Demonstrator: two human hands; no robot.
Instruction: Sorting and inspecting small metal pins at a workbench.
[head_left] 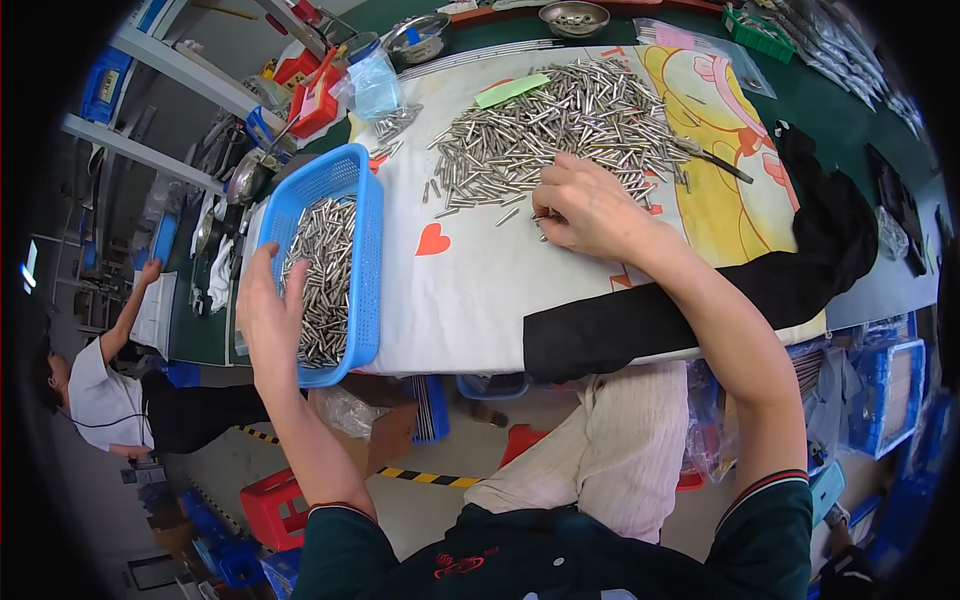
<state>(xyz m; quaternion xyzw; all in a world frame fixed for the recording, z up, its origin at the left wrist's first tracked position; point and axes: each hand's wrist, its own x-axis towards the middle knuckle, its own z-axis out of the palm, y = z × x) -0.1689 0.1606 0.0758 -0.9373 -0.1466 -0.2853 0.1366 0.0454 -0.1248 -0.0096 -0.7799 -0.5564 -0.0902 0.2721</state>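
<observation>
A wide heap of small silvery metal pins (570,120) lies on a white printed cloth (430,300) that covers the table. At the heap's near edge, my right hand (585,210) is closed with its fingertips pinched, and bits of metal show beneath them. Exactly how many pins it grips is hidden. To the left stands a blue perforated plastic basket (368,270), partly filled with similar pins (322,280). My left hand (268,310) rests at the basket's left rim, thumb and fingers apart, holding no pin. A green slip (512,91) lies on the heap.
A black cloth sleeve (640,325) lies along the near table edge under my right forearm. A dark-handled tool (725,165) sits right of the heap. Metal bowls (574,18) and a green tray (758,38) stand at the back. Another person (110,385) is at far left.
</observation>
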